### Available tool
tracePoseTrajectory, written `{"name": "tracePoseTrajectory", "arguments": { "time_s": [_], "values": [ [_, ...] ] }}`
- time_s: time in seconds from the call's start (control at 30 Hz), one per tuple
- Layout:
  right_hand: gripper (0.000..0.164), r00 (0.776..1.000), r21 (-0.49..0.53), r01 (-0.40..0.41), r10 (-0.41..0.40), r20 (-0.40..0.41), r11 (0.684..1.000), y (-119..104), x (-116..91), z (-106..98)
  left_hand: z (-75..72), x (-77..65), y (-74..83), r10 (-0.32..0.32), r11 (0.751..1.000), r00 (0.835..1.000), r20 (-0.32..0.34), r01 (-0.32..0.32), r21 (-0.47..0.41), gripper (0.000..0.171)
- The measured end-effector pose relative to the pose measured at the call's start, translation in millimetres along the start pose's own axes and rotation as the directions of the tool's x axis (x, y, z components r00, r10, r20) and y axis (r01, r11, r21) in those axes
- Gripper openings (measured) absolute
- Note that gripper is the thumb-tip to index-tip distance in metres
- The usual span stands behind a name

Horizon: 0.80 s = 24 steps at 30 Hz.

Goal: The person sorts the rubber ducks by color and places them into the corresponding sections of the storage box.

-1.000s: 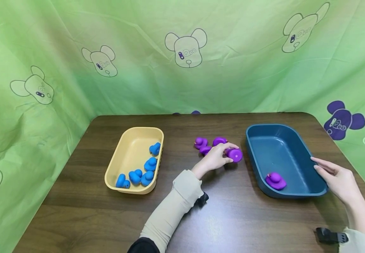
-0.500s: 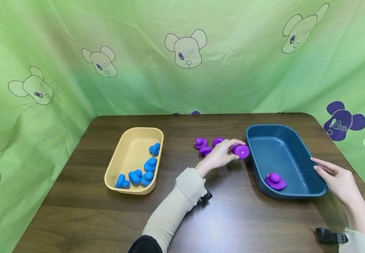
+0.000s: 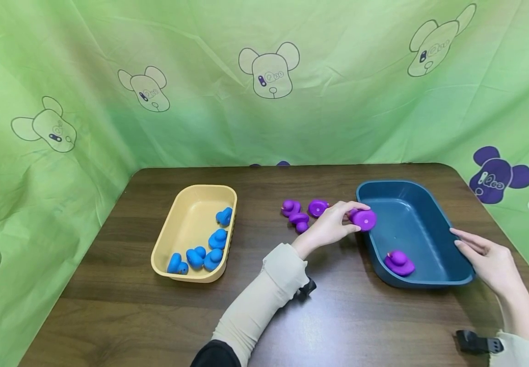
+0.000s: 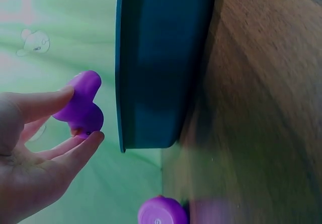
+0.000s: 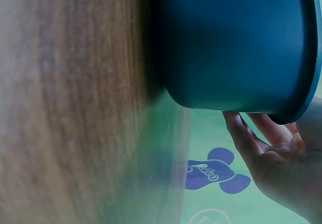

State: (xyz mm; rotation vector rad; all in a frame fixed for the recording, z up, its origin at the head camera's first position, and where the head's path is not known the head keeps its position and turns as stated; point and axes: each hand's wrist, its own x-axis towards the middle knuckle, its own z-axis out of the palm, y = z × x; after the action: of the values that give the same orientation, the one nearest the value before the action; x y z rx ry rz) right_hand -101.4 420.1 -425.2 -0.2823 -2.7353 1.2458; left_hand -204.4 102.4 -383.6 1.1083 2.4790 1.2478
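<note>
My left hand point(image 3: 333, 224) pinches a purple rubber duck point(image 3: 364, 220) between thumb and fingers, at the left rim of the blue tray point(image 3: 411, 214). Its round flat base faces the head camera. The left wrist view shows the held duck point(image 4: 85, 108) up beside the tray's rim, clear of the tabletop. At the tray's right side, my right hand point(image 3: 494, 262) holds the rim. In the right wrist view its fingers point(image 5: 241, 138) lie against the outer wall. Another purple duck point(image 3: 399, 262) sits inside the tray, near the front.
Three purple ducks point(image 3: 290, 207) lie on the brown table point(image 3: 154, 316), left of the tray. A yellow tray point(image 3: 186, 204) at the left holds several blue ducks point(image 3: 218, 238). Green printed cloth point(image 3: 338, 117) hangs behind the table.
My left hand has carried the purple duck rightward, from beside the other purple ducks to the blue tray's left rim. The right hand stays where it was on the tray.
</note>
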Motion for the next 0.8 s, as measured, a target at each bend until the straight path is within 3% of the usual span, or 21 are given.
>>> {"name": "tracePoseTrajectory", "arguments": {
  "time_s": [0.2, 0.47, 0.57, 0.8],
  "values": [
    [0.038, 1.0, 0.017, -0.013, 0.013, -0.015, 1.0, 8, 4, 1, 6.4, 3.3, 6.0, 0.029, 0.999, 1.0, 0.001, -0.029, -0.029, 0.042],
    [0.043, 1.0, 0.007, -0.016, 0.017, -0.017, 1.0, 38, 17, 2, 15.5, 7.7, 12.9, 0.064, 0.998, 0.998, 0.024, -0.064, -0.01, 0.042],
    [0.042, 1.0, 0.02, -0.016, 0.016, -0.013, 1.0, 32, 15, 1, 18.9, 9.2, 14.6, 0.07, 0.997, 0.997, 0.036, -0.071, 0.008, 0.042],
    [0.036, 1.0, 0.051, -0.025, 0.024, 0.005, 0.998, -10, -3, 0, 24.6, 10.7, 19.3, 0.071, 0.996, 0.995, 0.064, -0.074, 0.039, 0.042]
  ]
}}
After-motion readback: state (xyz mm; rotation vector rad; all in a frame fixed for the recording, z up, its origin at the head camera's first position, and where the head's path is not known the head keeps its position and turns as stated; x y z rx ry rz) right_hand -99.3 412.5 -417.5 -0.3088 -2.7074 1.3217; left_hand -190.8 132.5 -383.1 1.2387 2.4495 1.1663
